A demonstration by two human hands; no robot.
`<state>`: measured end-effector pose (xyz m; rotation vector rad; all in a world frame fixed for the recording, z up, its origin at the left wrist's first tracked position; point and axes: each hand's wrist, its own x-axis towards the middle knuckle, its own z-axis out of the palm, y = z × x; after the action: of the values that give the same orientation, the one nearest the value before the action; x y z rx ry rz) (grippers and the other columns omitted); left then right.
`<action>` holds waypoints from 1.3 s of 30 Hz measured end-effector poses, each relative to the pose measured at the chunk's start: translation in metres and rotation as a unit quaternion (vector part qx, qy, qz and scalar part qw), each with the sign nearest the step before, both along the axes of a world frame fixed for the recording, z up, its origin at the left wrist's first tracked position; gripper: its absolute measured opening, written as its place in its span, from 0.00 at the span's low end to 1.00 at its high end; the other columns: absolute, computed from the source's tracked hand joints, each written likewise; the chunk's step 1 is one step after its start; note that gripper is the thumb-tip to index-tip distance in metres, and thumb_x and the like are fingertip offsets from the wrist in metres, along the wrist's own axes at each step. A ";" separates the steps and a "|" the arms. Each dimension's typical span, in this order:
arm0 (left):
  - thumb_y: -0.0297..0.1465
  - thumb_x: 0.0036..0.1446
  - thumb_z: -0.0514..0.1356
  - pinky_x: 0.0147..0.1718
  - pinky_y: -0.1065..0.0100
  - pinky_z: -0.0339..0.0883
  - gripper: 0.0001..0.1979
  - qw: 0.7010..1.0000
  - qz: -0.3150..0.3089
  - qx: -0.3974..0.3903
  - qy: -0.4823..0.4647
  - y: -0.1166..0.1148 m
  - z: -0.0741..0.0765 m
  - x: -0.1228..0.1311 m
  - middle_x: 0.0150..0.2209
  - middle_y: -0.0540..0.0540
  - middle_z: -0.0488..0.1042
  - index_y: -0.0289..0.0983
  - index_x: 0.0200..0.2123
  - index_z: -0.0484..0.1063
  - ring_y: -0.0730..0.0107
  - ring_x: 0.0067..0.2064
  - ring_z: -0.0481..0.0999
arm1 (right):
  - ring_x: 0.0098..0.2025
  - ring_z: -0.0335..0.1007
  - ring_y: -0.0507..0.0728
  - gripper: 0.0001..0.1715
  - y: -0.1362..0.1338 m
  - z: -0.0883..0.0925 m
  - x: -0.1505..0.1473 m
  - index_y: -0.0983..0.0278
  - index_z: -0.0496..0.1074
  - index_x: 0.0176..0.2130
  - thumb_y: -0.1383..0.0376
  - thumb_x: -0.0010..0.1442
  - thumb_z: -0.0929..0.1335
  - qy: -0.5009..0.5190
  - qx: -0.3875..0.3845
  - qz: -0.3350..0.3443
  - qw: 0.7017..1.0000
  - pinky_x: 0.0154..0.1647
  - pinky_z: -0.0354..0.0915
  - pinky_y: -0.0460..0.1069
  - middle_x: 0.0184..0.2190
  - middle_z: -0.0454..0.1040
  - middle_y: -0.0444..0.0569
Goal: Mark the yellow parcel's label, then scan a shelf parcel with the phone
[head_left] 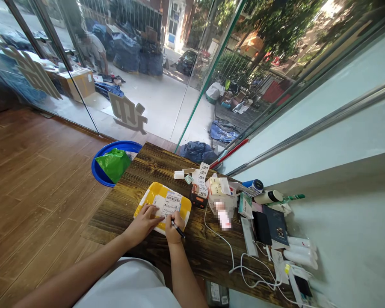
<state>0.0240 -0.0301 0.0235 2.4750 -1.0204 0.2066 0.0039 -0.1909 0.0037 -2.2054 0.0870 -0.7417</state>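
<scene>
A yellow mailer parcel (154,193) with a white shipping label (170,203) lies on the dark wooden table (154,164). My left hand (143,222) rests on the parcel's near left edge, fingers pressed flat on it. My right hand (173,227) is closed round a black pen (179,231), its tip at the lower edge of the label.
A strip of numbered stickers (202,179) hangs from a small label printer (199,199). Beyond lie bottles, a dark booklet (276,224), a phone (262,227), white cables (237,261) and rolls. A blue basin (99,171) with a green bag (114,163) stands left. A person crouches outside the glass.
</scene>
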 end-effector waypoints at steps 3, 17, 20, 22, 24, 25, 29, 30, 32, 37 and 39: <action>0.26 0.61 0.54 0.52 0.52 0.66 0.17 1.000 0.002 0.000 0.000 0.000 -0.001 0.000 0.50 0.40 0.66 0.48 0.50 0.74 0.55 0.54 0.62 | 0.18 0.52 0.48 0.22 0.000 0.000 0.000 0.63 0.57 0.21 0.62 0.65 0.62 0.001 -0.003 0.002 1.000 0.21 0.54 0.45 0.16 0.53 0.35; 0.26 0.60 0.55 0.50 0.49 0.67 0.17 1.000 0.000 -0.008 -0.020 0.000 0.001 0.000 0.49 0.39 0.65 0.47 0.50 0.74 0.54 0.53 0.62 | 0.18 0.50 0.47 0.23 0.000 0.002 0.001 0.63 0.56 0.20 0.61 0.65 0.62 -0.013 -0.012 0.001 1.000 0.19 0.52 0.44 0.16 0.51 0.35; 0.26 0.61 0.55 0.50 0.50 0.68 0.16 1.000 -0.003 -0.009 -0.022 0.000 0.002 0.000 0.49 0.39 0.65 0.46 0.49 0.74 0.55 0.52 0.63 | 0.17 0.50 0.47 0.24 0.000 0.003 0.001 0.63 0.56 0.20 0.60 0.65 0.62 -0.016 -0.013 -0.001 1.000 0.19 0.52 0.44 0.16 0.51 0.35; 0.26 0.61 0.55 0.50 0.50 0.68 0.16 1.000 -0.004 -0.009 -0.021 0.000 0.002 0.001 0.49 0.40 0.65 0.46 0.49 0.74 0.55 0.52 0.63 | 0.17 0.51 0.47 0.24 0.000 0.003 0.002 0.63 0.57 0.20 0.59 0.66 0.62 -0.018 -0.014 -0.004 1.000 0.19 0.53 0.44 0.16 0.52 0.34; 0.27 0.61 0.55 0.51 0.50 0.67 0.16 1.000 -0.003 -0.009 -0.019 0.000 0.002 0.001 0.48 0.40 0.66 0.46 0.49 0.74 0.55 0.52 0.63 | 0.17 0.51 0.47 0.24 0.000 0.003 0.002 0.63 0.57 0.20 0.59 0.66 0.62 -0.020 -0.014 -0.008 1.000 0.19 0.53 0.44 0.16 0.52 0.34; 0.27 0.61 0.55 0.51 0.50 0.67 0.16 1.000 -0.003 -0.009 -0.019 0.000 0.002 0.001 0.49 0.39 0.66 0.46 0.49 0.74 0.55 0.52 0.63 | 0.17 0.51 0.47 0.24 0.000 0.002 0.002 0.63 0.57 0.20 0.59 0.66 0.62 -0.021 -0.013 -0.009 1.000 0.19 0.53 0.44 0.15 0.52 0.34; 0.27 0.61 0.55 0.51 0.51 0.67 0.16 1.000 -0.003 -0.008 -0.016 0.000 0.000 0.000 0.49 0.39 0.66 0.46 0.49 0.74 0.55 0.53 0.63 | 0.17 0.51 0.47 0.24 -0.001 0.000 0.001 0.64 0.58 0.20 0.59 0.66 0.62 -0.028 -0.007 -0.017 0.999 0.18 0.53 0.44 0.15 0.52 0.34; 0.27 0.61 0.55 0.51 0.51 0.67 0.16 1.000 -0.002 -0.009 -0.015 0.000 -0.001 0.000 0.49 0.39 0.66 0.46 0.49 0.74 0.55 0.53 0.63 | 0.17 0.52 0.47 0.24 -0.001 -0.001 0.000 0.64 0.58 0.20 0.58 0.66 0.62 -0.030 -0.004 -0.021 0.999 0.18 0.54 0.44 0.15 0.53 0.34; 0.27 0.61 0.55 0.52 0.50 0.66 0.16 1.000 0.000 -0.007 -0.013 0.000 -0.002 0.001 0.49 0.40 0.66 0.46 0.49 0.74 0.55 0.53 0.63 | 0.17 0.53 0.47 0.24 -0.004 -0.002 -0.001 0.64 0.59 0.21 0.58 0.65 0.63 -0.033 0.003 -0.031 0.999 0.19 0.55 0.44 0.15 0.54 0.34; 0.26 0.60 0.56 0.51 0.49 0.66 0.17 1.000 0.001 0.006 -0.020 -0.001 -0.004 0.001 0.49 0.40 0.64 0.47 0.49 0.74 0.55 0.53 0.61 | 0.16 0.53 0.46 0.24 -0.009 -0.002 -0.001 0.64 0.59 0.21 0.57 0.65 0.64 -0.030 0.013 -0.027 0.999 0.18 0.56 0.43 0.15 0.55 0.34; 0.25 0.59 0.56 0.51 0.48 0.66 0.19 1.000 0.004 0.015 -0.025 -0.002 -0.004 0.000 0.49 0.40 0.64 0.49 0.50 0.73 0.54 0.53 0.60 | 0.16 0.53 0.46 0.24 -0.010 -0.002 -0.001 0.64 0.59 0.20 0.57 0.65 0.64 -0.026 0.015 -0.020 0.999 0.18 0.56 0.44 0.15 0.54 0.34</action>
<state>0.0243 -0.0318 0.0197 2.5120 -1.0418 0.2578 0.0027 -0.2009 0.0018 -2.1592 0.1159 -0.8146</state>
